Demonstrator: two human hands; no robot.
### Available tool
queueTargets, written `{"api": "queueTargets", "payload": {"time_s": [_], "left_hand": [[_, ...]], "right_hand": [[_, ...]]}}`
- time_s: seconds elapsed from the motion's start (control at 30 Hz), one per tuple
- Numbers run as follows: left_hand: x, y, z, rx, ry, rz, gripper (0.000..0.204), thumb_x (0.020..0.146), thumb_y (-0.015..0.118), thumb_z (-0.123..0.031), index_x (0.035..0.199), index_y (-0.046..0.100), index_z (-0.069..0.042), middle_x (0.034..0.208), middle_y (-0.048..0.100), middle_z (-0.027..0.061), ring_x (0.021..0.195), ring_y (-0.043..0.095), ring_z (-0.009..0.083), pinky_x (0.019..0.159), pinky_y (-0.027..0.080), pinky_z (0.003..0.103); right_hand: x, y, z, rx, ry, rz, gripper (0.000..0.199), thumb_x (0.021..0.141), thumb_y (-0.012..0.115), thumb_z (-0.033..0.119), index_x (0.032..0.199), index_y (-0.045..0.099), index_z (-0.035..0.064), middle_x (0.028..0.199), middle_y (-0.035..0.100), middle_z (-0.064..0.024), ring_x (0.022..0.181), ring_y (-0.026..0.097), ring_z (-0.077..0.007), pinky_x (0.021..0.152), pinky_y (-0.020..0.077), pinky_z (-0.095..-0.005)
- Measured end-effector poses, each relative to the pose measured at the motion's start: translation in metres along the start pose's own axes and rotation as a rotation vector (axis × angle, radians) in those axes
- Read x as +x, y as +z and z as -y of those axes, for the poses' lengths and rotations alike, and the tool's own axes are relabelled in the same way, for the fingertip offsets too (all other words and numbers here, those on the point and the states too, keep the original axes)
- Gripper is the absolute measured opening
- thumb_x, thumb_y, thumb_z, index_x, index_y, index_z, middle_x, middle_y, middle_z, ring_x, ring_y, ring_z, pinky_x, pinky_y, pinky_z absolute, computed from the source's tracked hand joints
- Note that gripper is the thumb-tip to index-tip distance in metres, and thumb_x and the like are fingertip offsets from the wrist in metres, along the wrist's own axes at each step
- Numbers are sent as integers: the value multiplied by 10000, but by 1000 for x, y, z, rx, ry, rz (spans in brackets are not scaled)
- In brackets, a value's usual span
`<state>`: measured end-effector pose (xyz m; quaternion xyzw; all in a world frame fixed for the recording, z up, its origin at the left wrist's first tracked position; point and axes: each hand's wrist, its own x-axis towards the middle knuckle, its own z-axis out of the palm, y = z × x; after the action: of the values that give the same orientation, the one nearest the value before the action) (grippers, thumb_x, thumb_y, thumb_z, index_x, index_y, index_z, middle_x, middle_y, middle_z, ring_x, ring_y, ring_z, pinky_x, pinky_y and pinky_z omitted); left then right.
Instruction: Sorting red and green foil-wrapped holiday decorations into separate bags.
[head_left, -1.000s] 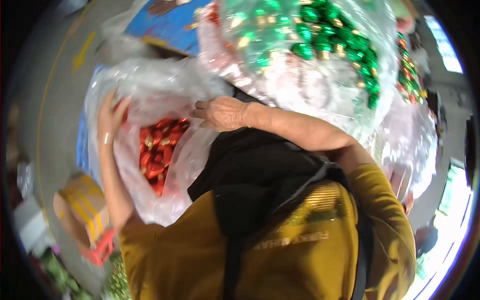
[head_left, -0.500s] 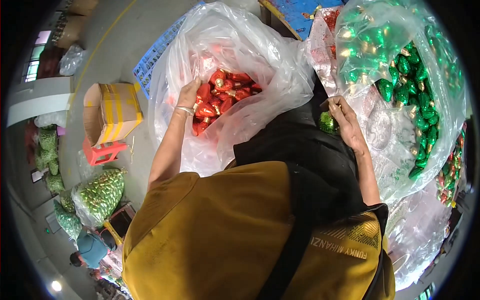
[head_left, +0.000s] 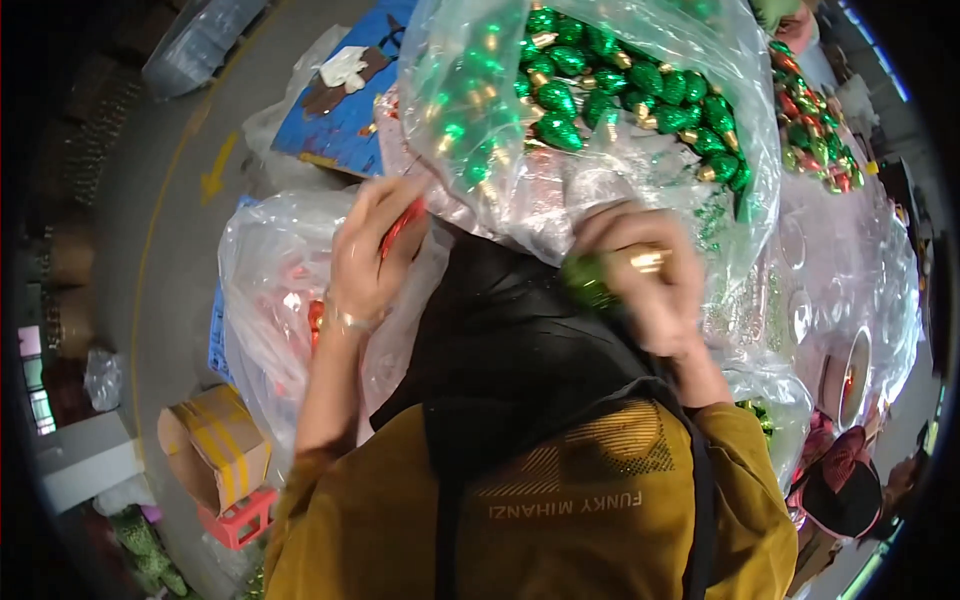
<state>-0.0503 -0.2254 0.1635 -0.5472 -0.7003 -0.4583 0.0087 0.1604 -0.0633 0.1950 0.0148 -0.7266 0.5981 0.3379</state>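
Observation:
My left hand [head_left: 365, 250], smeared by motion, is closed on a shiny red bulb-shaped ornament [head_left: 403, 228], mostly hidden by the fingers. In my right hand [head_left: 655, 275] is a green glittery ornament [head_left: 588, 282]; a gold cap [head_left: 650, 261] shows at the fingers. Both hands are raised over my black-clad lap, apart from each other. Beyond the right hand, shiny green bulb ornaments [head_left: 560, 98] with gold caps lie in a large clear plastic bag [head_left: 745, 150]. Beside my left forearm, another clear bag [head_left: 255, 255] holds red ornaments [head_left: 316, 318], mostly covered by the plastic.
A blue board [head_left: 330, 125] lies at the far left of the green pile. Mixed red and green ornaments [head_left: 815, 130] sit at the far right. On the floor at left, an open cardboard box [head_left: 215, 445] stands on a red stool [head_left: 240, 520]. A person's dark cap [head_left: 842, 490] shows at right.
The view has swung right. My left hand has come out of the bag of red ornaments with one in its fingers. My right hand has lifted inward, still holding the green ornament.

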Motion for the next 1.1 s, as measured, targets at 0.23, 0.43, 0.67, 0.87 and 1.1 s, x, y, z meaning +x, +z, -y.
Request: {"api": "queueTargets", "payload": {"time_s": [0.23,0.43,0.67,0.87,1.1], "left_hand": [[144,121,18,707,493,491,167,792,616,-191,934,614,-102,985,531,91,918,548,257,729,421,401],[156,211,70,973,581,749,335,717,638,-150,1047,579,-154,974,546,79,916,557,233,715,419,375],[145,222,87,903,625,469,327,725,652,-181,1032,580,-93,917,586,81,851,611,254,666,491,397],[180,156,10,48,164,-49,514,710,759,-216,1156,538,-88,1024,594,122,894,612,247,751,498,364],[148,193,-57,-396,595,0,604,677,792,-137,1205,507,-65,1182,535,129,1019,582,255,854,489,336]], "right_hand": [[25,-75,10,-462,-62,-492,237,893,582,135,1068,500,-2,955,589,-84,872,559,-136,754,459,-264],[32,-97,-25,-497,179,-425,327,897,593,209,1131,506,-2,939,618,-105,844,597,-184,770,473,-287],[13,-118,-26,-834,47,-326,419,852,609,303,1087,523,-33,972,607,-241,858,613,-373,732,483,-426],[-32,-119,-50,-987,484,-317,326,848,594,249,1019,571,-27,885,629,-221,778,623,-345,686,481,-398],[-29,-114,-58,-859,563,-366,223,828,559,179,923,603,-18,739,634,-204,704,626,-368,653,479,-422]]}}
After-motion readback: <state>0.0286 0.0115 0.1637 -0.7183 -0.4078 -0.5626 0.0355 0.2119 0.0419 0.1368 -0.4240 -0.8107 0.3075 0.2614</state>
